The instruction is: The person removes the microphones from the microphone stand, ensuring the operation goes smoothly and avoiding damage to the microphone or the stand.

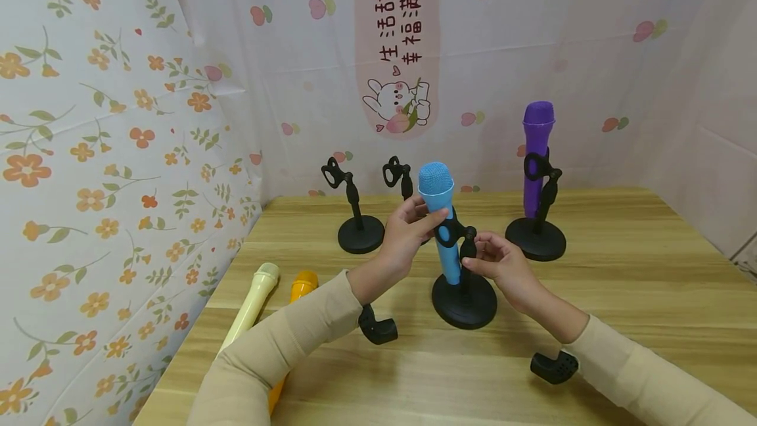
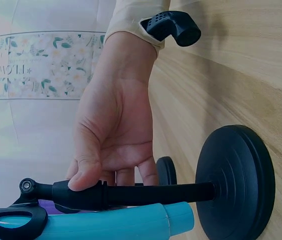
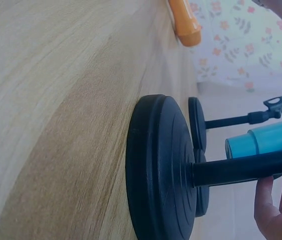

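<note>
A blue microphone sits in the clip of a black desk stand, tilted slightly, its mesh head up. My left hand holds the microphone just below the head, thumb across the front. On the stand's post, my right hand pinches the upper part between thumb and fingers. The left wrist view shows that right hand with its thumb on the post, beside the microphone body. In the right wrist view the round stand base rests on the wooden table, with the microphone's lower end close by the post.
A purple microphone stands clipped in another stand at the back right. Two more stands with bare clips, one at the left and one partly behind my left hand, stand further back. Cream and orange microphones lie at the left.
</note>
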Available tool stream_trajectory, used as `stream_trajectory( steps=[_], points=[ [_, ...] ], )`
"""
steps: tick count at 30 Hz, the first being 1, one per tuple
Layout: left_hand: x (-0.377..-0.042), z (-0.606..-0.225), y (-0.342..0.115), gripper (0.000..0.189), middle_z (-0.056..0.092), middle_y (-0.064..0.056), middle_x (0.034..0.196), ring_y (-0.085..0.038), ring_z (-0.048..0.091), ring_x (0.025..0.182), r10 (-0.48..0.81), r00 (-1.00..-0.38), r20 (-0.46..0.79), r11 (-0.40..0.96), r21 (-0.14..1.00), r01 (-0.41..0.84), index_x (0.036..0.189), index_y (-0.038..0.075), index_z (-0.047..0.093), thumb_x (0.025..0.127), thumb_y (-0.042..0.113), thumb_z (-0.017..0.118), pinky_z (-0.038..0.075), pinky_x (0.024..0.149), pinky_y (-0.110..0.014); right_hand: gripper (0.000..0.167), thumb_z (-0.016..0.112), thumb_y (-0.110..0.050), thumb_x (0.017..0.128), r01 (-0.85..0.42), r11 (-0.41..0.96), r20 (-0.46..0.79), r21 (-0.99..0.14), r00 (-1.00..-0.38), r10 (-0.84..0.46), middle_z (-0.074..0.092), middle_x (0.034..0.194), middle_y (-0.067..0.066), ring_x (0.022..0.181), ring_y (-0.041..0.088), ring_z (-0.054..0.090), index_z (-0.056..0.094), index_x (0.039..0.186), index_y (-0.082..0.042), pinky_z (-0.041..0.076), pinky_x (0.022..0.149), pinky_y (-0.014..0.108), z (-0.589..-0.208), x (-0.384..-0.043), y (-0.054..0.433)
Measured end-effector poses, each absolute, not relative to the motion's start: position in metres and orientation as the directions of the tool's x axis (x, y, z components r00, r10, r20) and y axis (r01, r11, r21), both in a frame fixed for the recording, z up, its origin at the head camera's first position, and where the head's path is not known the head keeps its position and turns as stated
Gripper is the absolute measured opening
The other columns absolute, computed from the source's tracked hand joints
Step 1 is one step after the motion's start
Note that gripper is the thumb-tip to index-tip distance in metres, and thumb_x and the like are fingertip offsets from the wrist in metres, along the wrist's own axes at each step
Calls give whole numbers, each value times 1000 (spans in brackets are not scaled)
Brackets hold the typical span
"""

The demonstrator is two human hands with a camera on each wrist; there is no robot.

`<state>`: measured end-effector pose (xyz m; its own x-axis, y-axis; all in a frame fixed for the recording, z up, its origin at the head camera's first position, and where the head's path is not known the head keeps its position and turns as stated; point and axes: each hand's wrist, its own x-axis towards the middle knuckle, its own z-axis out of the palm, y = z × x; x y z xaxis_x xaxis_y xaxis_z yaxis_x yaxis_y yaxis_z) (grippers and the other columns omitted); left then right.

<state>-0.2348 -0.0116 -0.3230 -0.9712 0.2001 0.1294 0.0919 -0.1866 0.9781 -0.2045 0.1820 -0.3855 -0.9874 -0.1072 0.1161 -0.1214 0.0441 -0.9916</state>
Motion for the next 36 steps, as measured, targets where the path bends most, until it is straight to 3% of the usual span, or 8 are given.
stream_trajectory(
  steps=[7,23,36],
  points=[
    [-234,-325,-11,35,65,-5,111,-21,63,103,185,-974,128,-188,978,93,124,11,62,90,16,71,50,91,-42,26,70,-2,89,-132,45,127,-990,-986,-108,52,94,2,85,15,51,55,110,-7,50,76,24,-385,-203,181],
    [-231,-328,-7,35,62,-8,109,-19,61,101,168,-975,144,-230,968,104,123,3,59,93,18,69,50,92,-38,24,68,-4,90,-170,33,165,-985,-980,-108,49,97,5,88,15,54,54,110,-4,52,80,23,-387,-202,179],
    [-228,-331,-3,38,61,-8,113,-20,59,102,138,-983,125,-228,969,91,127,6,57,94,21,68,49,92,-42,22,70,-4,89,-219,13,218,-976,-973,-81,49,93,1,87,15,50,58,105,-12,51,80,20,-392,-205,177]
  ],
)
